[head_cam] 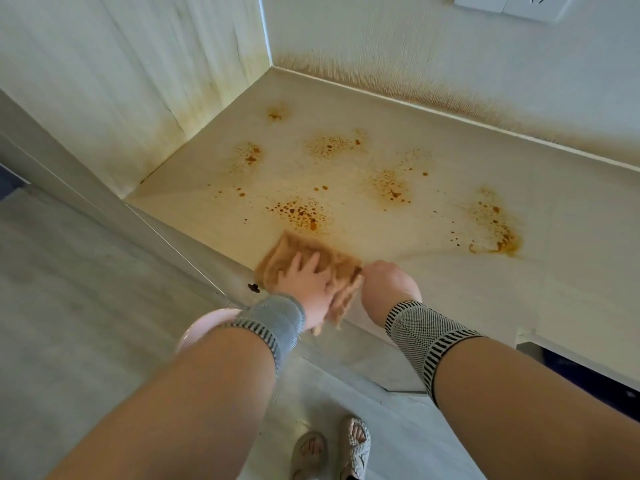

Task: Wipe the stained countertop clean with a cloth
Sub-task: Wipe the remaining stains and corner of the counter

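On stained countertop [398, 216], tan waffle cloth [332, 261], rumpled

Both forearms are bare, each with a knitted band at the wrist. The left wristband [277, 320] is grey-blue with a black-and-white striped edge; the right wristband [420, 332] is finely black-and-white patterned, its edge also striped. The feet wear open-toed beige slippers [332, 446].
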A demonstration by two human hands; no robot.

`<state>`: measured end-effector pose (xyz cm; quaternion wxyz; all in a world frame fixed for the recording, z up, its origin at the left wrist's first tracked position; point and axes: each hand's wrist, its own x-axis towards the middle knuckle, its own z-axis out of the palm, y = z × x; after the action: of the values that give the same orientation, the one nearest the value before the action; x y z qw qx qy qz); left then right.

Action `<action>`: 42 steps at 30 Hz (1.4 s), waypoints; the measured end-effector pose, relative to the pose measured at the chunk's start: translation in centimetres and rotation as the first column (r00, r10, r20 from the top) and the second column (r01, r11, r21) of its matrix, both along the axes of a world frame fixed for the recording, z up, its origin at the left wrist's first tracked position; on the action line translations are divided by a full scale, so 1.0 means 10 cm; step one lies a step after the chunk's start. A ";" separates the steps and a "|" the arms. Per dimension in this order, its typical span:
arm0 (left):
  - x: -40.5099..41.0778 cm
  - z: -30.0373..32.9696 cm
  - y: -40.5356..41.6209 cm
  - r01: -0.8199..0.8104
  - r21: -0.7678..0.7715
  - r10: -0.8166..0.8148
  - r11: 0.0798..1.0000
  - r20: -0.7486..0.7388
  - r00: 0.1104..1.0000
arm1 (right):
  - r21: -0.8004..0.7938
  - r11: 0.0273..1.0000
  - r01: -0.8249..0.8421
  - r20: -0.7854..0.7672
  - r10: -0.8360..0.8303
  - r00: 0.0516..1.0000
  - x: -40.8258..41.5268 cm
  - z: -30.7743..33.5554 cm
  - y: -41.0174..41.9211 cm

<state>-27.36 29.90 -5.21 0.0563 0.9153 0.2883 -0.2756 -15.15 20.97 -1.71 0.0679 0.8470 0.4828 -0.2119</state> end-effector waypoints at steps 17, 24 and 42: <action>-0.03 0.09 -0.10 -0.277 -0.101 0.291 0.955 0.168 0.942 | 0.204 0.970 -0.130 -0.115 0.155 0.981 -0.05 0.01 0.03; -0.35 0.09 0.45 -0.288 -0.131 0.308 0.949 0.182 0.934 | 0.070 0.966 -0.249 -0.099 0.255 0.962 -0.14 0.04 0.12; -0.86 0.17 1.08 -0.264 -0.082 0.272 0.961 0.107 0.956 | 0.027 0.994 -0.109 -0.076 0.111 0.991 -0.55 0.15 0.57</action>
<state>-35.92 40.71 -3.53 0.1406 0.8799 0.3966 -0.2206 -20.60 26.70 -0.18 0.0512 0.8111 0.5333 -0.2348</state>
